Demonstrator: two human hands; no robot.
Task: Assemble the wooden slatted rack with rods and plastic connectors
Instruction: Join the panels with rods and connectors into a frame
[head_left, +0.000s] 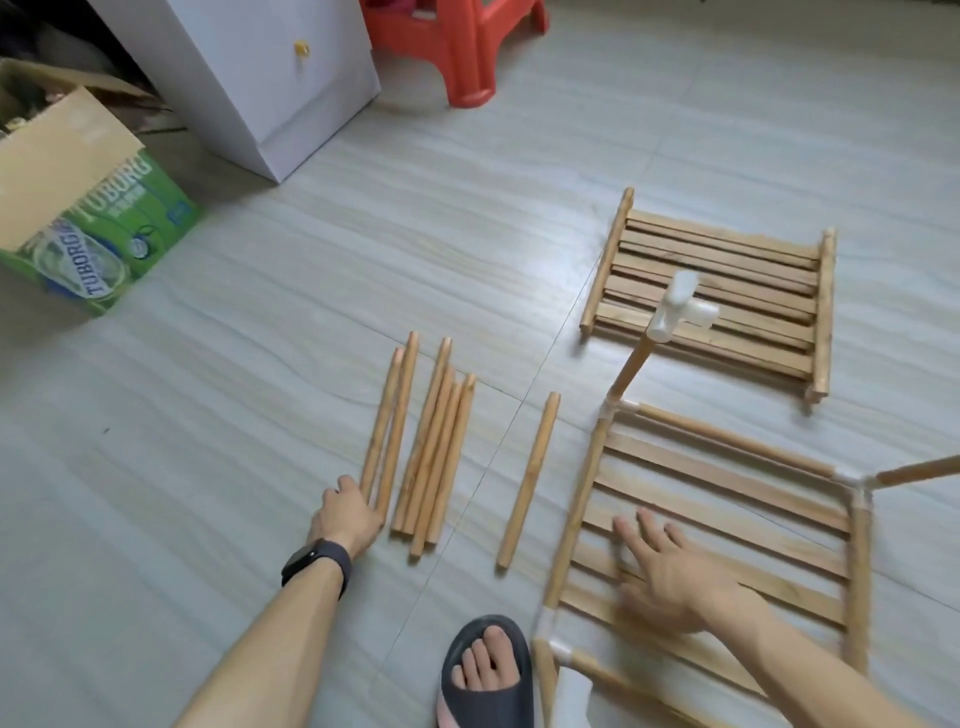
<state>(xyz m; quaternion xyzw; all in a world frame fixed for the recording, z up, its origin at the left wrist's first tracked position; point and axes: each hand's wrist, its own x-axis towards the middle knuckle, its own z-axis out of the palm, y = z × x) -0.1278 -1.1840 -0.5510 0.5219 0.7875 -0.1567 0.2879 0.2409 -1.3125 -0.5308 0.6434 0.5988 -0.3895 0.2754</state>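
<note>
Pale grey tiled floor (260, 364), everything laid out on it. Right hand (670, 566) is flat, fingers spread, pressing on the slats of the part-built wooden slatted rack frame (727, 488), with white plastic corner connectors (854, 483) fitted. Left hand (348, 512) sits on the near ends of the leftmost loose round wooden rods (431, 447), fingers bent, grip impossible to call. Stacked spare slatted wooden panels (717, 280) lie beyond.

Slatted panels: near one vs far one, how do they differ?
The near panel has white connectors at its corners and rods rising from them; the far panel has none. The right hand lies flat on the near panel; the far panel is untouched. Both are wooden and lie on the floor.
</note>
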